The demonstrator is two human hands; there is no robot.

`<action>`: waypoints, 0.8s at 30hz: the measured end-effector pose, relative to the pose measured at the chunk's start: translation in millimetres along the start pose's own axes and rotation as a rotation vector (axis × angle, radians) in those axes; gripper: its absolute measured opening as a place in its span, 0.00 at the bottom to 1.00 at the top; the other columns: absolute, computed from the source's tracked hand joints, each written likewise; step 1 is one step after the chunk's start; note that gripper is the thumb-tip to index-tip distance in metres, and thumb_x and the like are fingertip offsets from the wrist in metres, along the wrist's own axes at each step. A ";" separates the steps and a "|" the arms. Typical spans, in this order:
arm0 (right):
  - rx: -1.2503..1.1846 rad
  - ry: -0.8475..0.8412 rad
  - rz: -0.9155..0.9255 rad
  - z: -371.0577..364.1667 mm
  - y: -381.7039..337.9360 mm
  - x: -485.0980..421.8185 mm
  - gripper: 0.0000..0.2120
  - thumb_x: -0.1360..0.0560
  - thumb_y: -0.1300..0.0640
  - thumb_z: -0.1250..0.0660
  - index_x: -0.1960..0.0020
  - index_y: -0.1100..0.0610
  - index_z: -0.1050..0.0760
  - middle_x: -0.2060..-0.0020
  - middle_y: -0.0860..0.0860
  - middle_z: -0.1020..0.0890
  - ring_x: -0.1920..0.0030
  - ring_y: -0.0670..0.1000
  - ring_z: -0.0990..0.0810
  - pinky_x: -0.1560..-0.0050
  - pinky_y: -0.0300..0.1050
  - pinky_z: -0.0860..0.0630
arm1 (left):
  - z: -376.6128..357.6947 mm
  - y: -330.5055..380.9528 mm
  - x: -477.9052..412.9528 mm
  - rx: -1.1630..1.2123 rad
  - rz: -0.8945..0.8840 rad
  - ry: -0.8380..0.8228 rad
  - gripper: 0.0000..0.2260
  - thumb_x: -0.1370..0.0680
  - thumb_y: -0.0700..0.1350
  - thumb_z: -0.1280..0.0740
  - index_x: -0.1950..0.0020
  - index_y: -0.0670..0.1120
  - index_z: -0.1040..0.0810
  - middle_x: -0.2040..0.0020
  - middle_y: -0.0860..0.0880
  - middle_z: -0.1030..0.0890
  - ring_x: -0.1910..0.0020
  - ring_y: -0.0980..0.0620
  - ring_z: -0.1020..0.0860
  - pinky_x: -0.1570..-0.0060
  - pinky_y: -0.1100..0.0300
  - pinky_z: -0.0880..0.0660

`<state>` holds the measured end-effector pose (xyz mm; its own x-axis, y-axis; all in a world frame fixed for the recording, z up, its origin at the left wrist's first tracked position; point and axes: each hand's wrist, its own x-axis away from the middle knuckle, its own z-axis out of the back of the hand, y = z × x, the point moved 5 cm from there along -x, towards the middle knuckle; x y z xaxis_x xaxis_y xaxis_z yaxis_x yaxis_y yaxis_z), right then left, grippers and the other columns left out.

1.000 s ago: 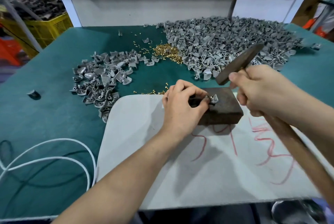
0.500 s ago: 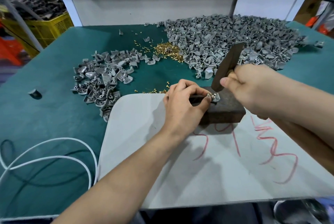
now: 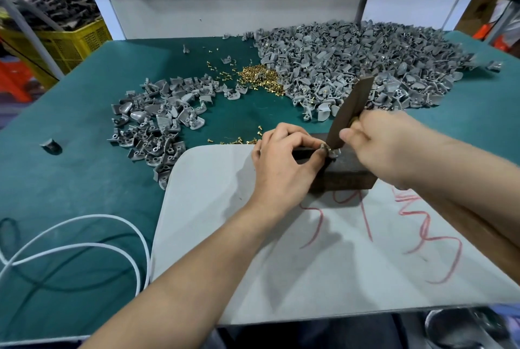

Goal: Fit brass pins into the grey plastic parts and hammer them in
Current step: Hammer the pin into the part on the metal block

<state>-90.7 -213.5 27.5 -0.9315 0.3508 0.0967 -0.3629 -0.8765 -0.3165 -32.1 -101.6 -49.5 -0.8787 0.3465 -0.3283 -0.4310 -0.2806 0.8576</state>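
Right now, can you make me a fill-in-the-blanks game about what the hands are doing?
The right hand grips a ____.
The left hand pinches a ____ part on the dark block.
The scribbles on the white board are ____.
Missing words: hammer, grey, red.

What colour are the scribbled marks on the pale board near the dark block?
The marks are red; the head view shows them best.

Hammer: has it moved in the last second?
Yes. The hammer has swung down toward the dark block, its head now at the grey part there.
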 end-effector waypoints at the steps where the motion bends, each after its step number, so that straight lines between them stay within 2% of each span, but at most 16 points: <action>1: 0.013 -0.021 -0.015 -2.9 0.0 -0.2 0.19 0.19 0.53 0.45 0.67 0.58 0.35 0.70 0.58 0.27 0.77 0.54 0.29 0.84 0.38 0.35 | 0.3 -0.1 0.0 -0.004 -0.001 -0.002 0.09 0.27 0.45 0.27 0.62 0.58 0.24 0.53 0.57 0.26 0.45 0.54 0.30 0.37 0.45 0.35; 3: 0.001 -0.038 -0.038 0.7 -1.3 -0.8 0.20 0.18 0.54 0.45 0.68 0.58 0.35 0.71 0.57 0.29 0.77 0.55 0.29 0.85 0.35 0.36 | 0.8 -0.7 0.6 -0.005 0.004 0.003 0.08 0.27 0.45 0.27 0.61 0.57 0.23 0.53 0.57 0.26 0.45 0.55 0.30 0.37 0.45 0.35; 8: -0.074 0.070 0.029 28.5 -6.4 -2.2 0.18 0.19 0.52 0.44 0.65 0.60 0.33 0.73 0.59 0.29 0.78 0.57 0.27 0.79 0.42 0.31 | 0.0 -1.0 1.4 0.031 0.014 0.015 0.10 0.27 0.45 0.28 0.63 0.60 0.23 0.54 0.58 0.26 0.46 0.58 0.31 0.36 0.47 0.35; 13: -0.103 0.090 0.056 25.9 -6.7 2.1 0.18 0.19 0.52 0.43 0.64 0.60 0.32 0.74 0.57 0.29 0.80 0.56 0.29 0.83 0.38 0.35 | -0.6 -3.3 1.3 0.052 0.014 0.013 0.11 0.27 0.45 0.28 0.64 0.60 0.24 0.54 0.58 0.26 0.46 0.58 0.31 0.37 0.47 0.35; 15: -0.044 0.065 0.032 12.0 -7.2 1.0 0.18 0.19 0.51 0.44 0.63 0.60 0.32 0.71 0.57 0.27 0.77 0.55 0.29 0.83 0.37 0.35 | -0.3 -1.7 0.2 0.042 0.007 0.015 0.10 0.28 0.45 0.27 0.63 0.59 0.23 0.54 0.58 0.26 0.46 0.57 0.31 0.37 0.47 0.35; 17: 0.042 -0.002 0.001 -2.4 -5.6 -1.0 0.18 0.18 0.51 0.45 0.64 0.59 0.33 0.66 0.58 0.25 0.72 0.56 0.27 0.78 0.38 0.32 | 0.5 -0.7 -0.6 0.020 -0.002 0.013 0.11 0.28 0.45 0.27 0.64 0.60 0.24 0.55 0.59 0.27 0.47 0.57 0.31 0.38 0.46 0.35; 19: 0.047 0.003 -0.013 2.8 -4.2 -1.3 0.19 0.18 0.51 0.45 0.66 0.59 0.34 0.69 0.58 0.27 0.76 0.56 0.27 0.82 0.38 0.33 | 0.8 -1.6 0.5 0.018 -0.006 0.010 0.11 0.28 0.45 0.27 0.63 0.60 0.24 0.55 0.59 0.27 0.47 0.57 0.31 0.38 0.46 0.35; 22: 0.008 0.160 0.038 27.4 -7.4 -0.1 0.19 0.19 0.50 0.44 0.66 0.58 0.32 0.73 0.57 0.27 0.84 0.55 0.28 0.88 0.36 0.37 | 0.2 -1.8 0.1 0.043 0.007 0.007 0.10 0.27 0.45 0.27 0.63 0.60 0.23 0.54 0.59 0.26 0.46 0.58 0.31 0.37 0.47 0.35; 24: 0.078 0.096 0.046 19.6 -14.3 0.7 0.19 0.19 0.51 0.45 0.66 0.58 0.33 0.68 0.59 0.24 0.78 0.56 0.25 0.83 0.37 0.33 | 0.9 -1.2 -0.5 0.041 0.009 0.017 0.11 0.28 0.45 0.27 0.64 0.59 0.24 0.55 0.59 0.26 0.47 0.58 0.31 0.37 0.47 0.35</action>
<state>-86.7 -207.3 50.6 -0.9416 0.3367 -0.0082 -0.3247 -0.9138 -0.2440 -31.0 -100.7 -50.0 -0.8860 0.3287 -0.3270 -0.4147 -0.2465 0.8759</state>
